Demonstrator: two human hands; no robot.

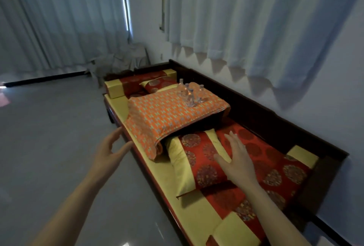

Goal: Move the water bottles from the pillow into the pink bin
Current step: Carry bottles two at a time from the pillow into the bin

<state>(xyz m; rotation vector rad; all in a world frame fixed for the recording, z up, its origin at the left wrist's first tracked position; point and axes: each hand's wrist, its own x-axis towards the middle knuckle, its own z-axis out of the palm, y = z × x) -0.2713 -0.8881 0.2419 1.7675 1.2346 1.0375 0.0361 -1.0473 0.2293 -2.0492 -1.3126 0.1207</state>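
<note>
Clear water bottles (190, 95) stand on pillow (167, 115), beyond both empty hands.

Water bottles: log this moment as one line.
water bottles upright on orange pillow | left hand open, empty | right hand open, empty | pink bin unseen
</note>
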